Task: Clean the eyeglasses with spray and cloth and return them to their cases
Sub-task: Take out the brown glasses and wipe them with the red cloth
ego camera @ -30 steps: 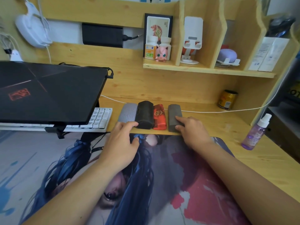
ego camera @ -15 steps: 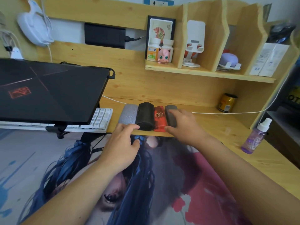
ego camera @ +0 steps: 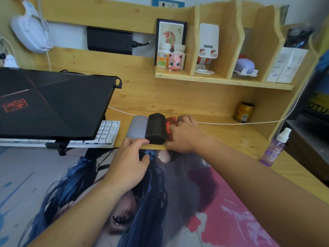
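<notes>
Several eyeglass cases lie side by side on the wooden desk: a light grey case (ego camera: 138, 126), a black case (ego camera: 156, 128), a red case (ego camera: 170, 124) and a dark grey case (ego camera: 181, 118), mostly hidden. My right hand (ego camera: 185, 135) lies over the dark grey case and part of the red one, fingers curled around the dark grey one. My left hand (ego camera: 129, 162) rests on the mat's far edge, fingertips touching the near ends of the light grey and black cases. A purple spray bottle (ego camera: 275, 147) stands at the right. No eyeglasses or cloth are visible.
A closed black laptop (ego camera: 53, 102) sits raised over a white keyboard (ego camera: 106, 131) at the left. A printed desk mat (ego camera: 160, 202) covers the near desk. A brown can (ego camera: 243, 112) and a white cable (ego camera: 231, 123) lie behind. Shelves above hold small items.
My right hand has slid left from the dark grey case's near end to cover it and part of the red case. My left hand has barely moved.
</notes>
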Available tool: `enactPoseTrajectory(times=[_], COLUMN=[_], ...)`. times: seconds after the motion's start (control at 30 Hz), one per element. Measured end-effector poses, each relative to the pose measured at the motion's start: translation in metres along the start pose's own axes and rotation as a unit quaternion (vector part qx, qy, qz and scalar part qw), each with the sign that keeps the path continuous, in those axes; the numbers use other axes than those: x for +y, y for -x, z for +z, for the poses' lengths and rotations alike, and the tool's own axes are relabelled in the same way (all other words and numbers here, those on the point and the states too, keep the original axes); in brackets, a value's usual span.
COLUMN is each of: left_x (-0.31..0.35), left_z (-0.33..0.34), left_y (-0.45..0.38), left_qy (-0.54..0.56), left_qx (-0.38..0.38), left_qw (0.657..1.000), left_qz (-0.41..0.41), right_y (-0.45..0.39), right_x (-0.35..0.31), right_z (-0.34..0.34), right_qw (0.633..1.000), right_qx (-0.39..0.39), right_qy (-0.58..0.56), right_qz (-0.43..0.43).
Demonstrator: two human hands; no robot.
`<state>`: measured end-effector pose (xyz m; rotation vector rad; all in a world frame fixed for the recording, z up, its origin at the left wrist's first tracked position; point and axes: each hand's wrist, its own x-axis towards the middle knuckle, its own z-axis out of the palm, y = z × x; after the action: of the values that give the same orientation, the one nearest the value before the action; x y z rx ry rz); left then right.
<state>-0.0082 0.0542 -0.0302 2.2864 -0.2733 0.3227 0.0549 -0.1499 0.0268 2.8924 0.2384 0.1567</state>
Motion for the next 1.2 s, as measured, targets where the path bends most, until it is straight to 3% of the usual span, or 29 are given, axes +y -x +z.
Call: enactPoseTrajectory(times=[0.23, 0.63, 0.8, 0.93, 1.07, 1.2], left_x=[-0.002, -0.002, 0.0, 0.001, 0.0, 0.0], left_z=[0.0, 0.0, -0.001, -0.003, -0.004, -0.009], left_y=[0.0, 0.0, 0.001, 0.003, 0.004, 0.003], left_qy=[0.005, 0.009, 0.006, 0.005, 0.009, 0.071], left_qx=[-0.005, -0.004, -0.007, -0.009, -0.012, 0.03], left_qw=[1.0, 1.0, 1.0, 1.0, 1.0, 0.997], left_qz=[0.0, 0.001, 0.002, 0.014, 0.022, -0.006], right_y=[0.011, 0.007, 0.012, 0.012, 0.038, 0.1], right_x=[-0.032, -0.03, -0.035, -0.014, 0.011, 0.036], right_z=[0.008, 0.006, 0.003, -0.019, -0.044, -0.03], right_qw=[0.989, 0.984, 0.979, 0.951, 0.924, 0.84], right_qx=[0.039, 0.021, 0.098, 0.176, 0.163, 0.161], right_qy=[-0.047, -0.05, -0.033, -0.136, -0.289, -0.509], right_qz=[0.138, 0.169, 0.174, 0.214, 0.191, 0.095])
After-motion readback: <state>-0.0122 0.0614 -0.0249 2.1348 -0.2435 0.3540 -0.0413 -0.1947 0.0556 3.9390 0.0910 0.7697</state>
